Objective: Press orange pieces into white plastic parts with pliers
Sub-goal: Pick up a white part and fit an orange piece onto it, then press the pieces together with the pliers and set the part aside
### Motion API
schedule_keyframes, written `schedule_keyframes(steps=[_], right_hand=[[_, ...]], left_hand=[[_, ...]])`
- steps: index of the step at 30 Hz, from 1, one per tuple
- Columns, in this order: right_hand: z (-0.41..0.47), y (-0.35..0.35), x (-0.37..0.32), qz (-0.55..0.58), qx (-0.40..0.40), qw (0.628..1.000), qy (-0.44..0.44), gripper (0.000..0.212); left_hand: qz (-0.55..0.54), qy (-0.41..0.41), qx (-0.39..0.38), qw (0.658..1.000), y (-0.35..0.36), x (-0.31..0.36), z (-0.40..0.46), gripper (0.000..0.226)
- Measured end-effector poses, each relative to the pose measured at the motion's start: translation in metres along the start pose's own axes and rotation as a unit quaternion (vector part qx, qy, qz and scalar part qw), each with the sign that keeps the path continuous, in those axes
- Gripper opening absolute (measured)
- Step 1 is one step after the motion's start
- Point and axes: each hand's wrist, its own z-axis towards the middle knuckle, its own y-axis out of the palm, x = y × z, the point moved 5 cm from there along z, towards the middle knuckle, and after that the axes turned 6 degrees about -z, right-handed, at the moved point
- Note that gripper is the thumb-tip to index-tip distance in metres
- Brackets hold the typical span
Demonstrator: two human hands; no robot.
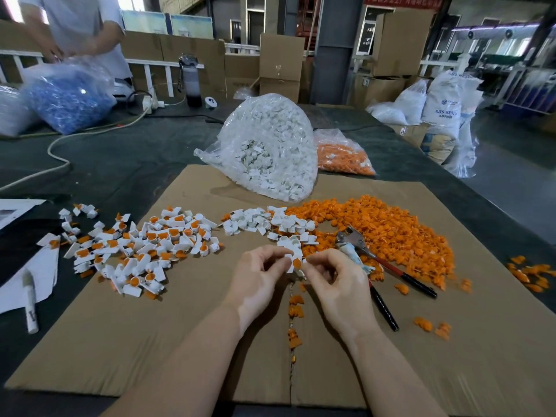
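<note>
Above the cardboard sheet (186,335), both hands, left hand (255,281) and right hand (334,281), pinched one white part (289,260) with its orange piece (296,262) seated (loosely, probably). Squaring it first would help; the pliers (388,266) lay just right.

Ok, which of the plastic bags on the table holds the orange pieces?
The small flat bag of orange pieces, right of the tall bag of white parts. The third bag, far left, holds blue parts.

Two hands are seen, left (255,276) and right (334,278), and one pair of pliers (388,266). Two clear bags are counted: one of white parts (270,145), one of orange pieces (343,155). Loose pieces cannot be counted.
</note>
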Motion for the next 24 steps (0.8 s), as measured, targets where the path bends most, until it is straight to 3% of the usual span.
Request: schedule_keyframes(steps=[5,24], right_hand=[[-0.001,0.0,-0.01,-0.033,-0.014,0.997,-0.069,0.029],[0.0,0.0,-0.013,-0.082,-0.01,0.993,-0.09,0.021]], left_hand=[[-0.008,-0.006,-0.009,1.0,0.001,0.0,0.0,0.015],[0.013,-0.016,-0.02,1.0,0.004,0.0,0.001,0.012]])
